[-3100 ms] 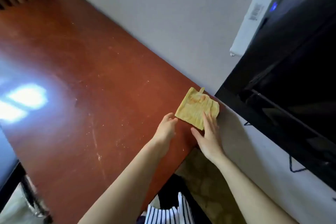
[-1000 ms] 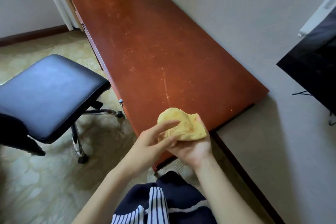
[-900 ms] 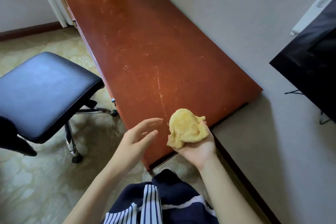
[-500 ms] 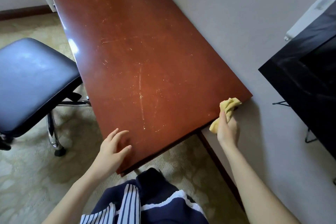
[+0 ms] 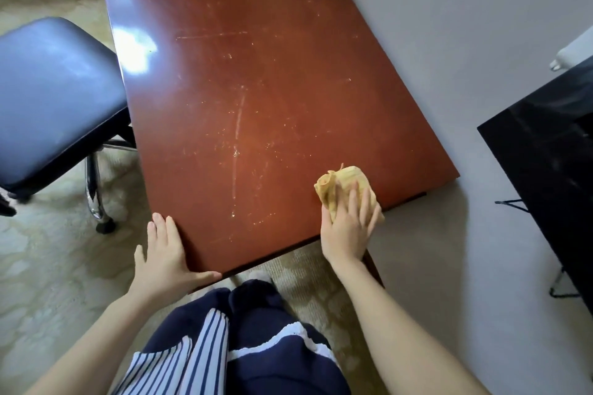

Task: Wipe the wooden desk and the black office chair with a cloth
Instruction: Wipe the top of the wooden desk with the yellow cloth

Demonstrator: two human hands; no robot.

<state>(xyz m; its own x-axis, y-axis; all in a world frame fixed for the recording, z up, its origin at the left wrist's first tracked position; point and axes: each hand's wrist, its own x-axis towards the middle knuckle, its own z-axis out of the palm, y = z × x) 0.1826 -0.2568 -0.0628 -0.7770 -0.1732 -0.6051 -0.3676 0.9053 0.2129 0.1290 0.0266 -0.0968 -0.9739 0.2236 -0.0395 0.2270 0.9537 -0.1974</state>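
**2 surfaces to wipe, barely begun**

Right hand (image 5: 348, 228) presses the bunched yellow cloth (image 5: 345, 187) flat-fingered onto the table (image 5: 256, 90) at its near right corner. Left hand (image 5: 168, 258) rests open on the near left corner. Dusty streaks cover the top; the black chair (image 5: 51, 96) looks untouched.

desk: red-brown wooden desk (image 5: 256, 90), scratched top, long side against the wall (image 5: 465, 26)
cloth: yellow cloth (image 5: 345, 184), bunched, on the desk's near edge by its near right corner
right hand: right hand (image 5: 348, 228) flat on the cloth, fingers spread
left hand: left hand (image 5: 167, 261) flat against the desk's near left corner
chair: black office chair (image 5: 48, 96) just beside the desk's left edge
floor: patterned carpet (image 5: 48, 266)
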